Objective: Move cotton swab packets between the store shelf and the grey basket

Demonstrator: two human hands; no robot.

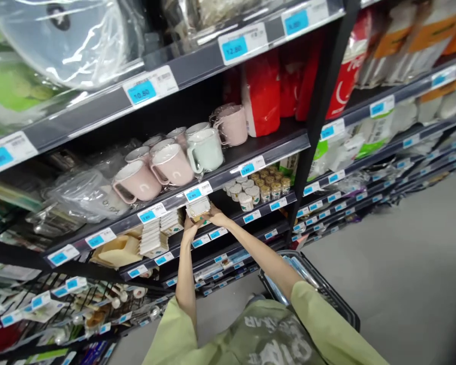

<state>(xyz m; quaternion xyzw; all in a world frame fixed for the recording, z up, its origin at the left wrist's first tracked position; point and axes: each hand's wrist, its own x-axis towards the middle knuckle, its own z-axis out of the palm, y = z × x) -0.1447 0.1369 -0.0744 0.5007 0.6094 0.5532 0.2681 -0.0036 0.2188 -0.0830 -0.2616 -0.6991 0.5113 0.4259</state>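
Note:
Both arms reach onto a lower shelf. My left hand (pixel 190 223) and my right hand (pixel 215 216) are closed around the sides of a small stack of white packs (pixel 198 207) with gold-coloured print. What is inside the packs cannot be made out. Left of my hands, rows of similar thin white packs (pixel 153 238) stand on the same shelf. To the right are small white-topped jars (pixel 246 201) and gold-topped jars (pixel 275 188).
Above my hands, pink mugs (pixel 173 165) and a pale green mug (pixel 205 149) sit on a shelf whose edge (pixel 228 175) overhangs. Red packages (pixel 264 96) stand farther right. A black basket (pixel 336 294) is by my right side, over the grey floor (pixel 399 263).

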